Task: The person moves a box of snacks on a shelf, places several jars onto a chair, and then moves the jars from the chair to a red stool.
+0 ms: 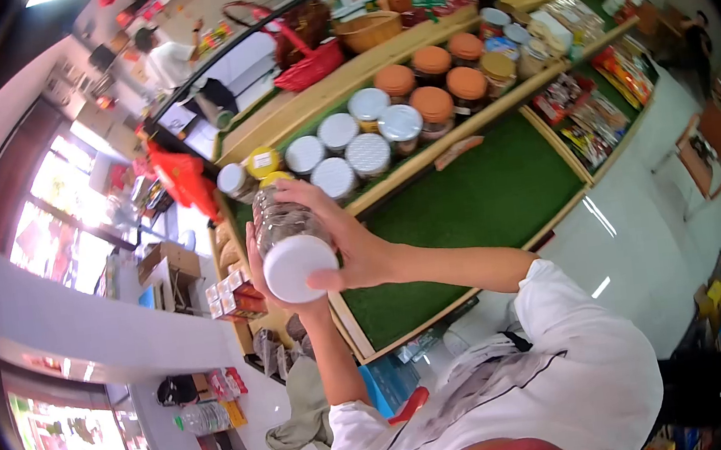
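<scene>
Jar (289,232), white-lidded, held above green shelf (480,195), near rows of jars (369,152). Right hand (349,239) fingers wrapped over its side. Left hand (301,307) largely hidden behind, fingers curled around; contents unclear.

Jar (290,237) contents too blurry to ID, left hand (271,280) mostly hidden behind it, labels on the shelf jars (368,132) too small to read, and packets (595,117) top right just smear.
</scene>
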A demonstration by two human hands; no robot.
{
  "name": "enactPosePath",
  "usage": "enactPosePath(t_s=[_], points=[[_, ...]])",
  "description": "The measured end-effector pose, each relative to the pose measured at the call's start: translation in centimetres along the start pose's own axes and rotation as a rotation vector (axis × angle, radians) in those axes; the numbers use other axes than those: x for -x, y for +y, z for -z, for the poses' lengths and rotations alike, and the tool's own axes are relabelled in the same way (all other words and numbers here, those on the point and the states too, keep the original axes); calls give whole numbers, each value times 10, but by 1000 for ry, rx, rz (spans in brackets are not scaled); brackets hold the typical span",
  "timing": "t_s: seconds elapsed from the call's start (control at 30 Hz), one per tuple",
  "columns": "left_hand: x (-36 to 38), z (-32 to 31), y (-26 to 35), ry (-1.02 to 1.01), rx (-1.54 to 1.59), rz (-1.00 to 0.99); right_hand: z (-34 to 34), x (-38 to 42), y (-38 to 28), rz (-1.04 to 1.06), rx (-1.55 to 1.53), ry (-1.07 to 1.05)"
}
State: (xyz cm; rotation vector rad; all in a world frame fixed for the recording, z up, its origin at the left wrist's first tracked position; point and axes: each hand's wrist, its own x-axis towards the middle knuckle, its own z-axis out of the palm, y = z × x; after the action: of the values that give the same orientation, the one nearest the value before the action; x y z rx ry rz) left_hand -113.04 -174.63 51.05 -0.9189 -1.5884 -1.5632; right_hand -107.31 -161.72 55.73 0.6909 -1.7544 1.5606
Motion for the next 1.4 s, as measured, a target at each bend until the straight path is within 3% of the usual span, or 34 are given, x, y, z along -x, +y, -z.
enactPosePath(t_s=[0.1, 0.17, 0.43, 0.53, 0.67, 0.73, 0.93, 1.2, 1.4], points=[[-2, -64, 44, -104, 83, -258, 56, 39, -39, 77, 20, 127], [8, -105, 43, -227, 342, -421, 95, 69, -62, 62, 94, 189], [61, -286, 186, -929, 501, -387, 236, 231, -142, -317, -179, 759], [101, -342, 240, -1035, 564, -418, 269, 314, -156, -383, -412, 1074], [157, -391, 289, -1077, 696, -444, 296, 375, -191, -333, -296, 1323], [182, -406, 309, -1112, 724, -431, 307, 378, -218, -242, -320, 1350], [234, -440, 346, -1205, 843, -327, 338, 403, -260, -253, -291, 1527], [269, -497, 372, -1394, 927, -143, 397, 448, -271, -462, -93, 1503], [304, -557, 364, -1499, 1029, 141, 463, 465, -262, -693, -62, 1504]])
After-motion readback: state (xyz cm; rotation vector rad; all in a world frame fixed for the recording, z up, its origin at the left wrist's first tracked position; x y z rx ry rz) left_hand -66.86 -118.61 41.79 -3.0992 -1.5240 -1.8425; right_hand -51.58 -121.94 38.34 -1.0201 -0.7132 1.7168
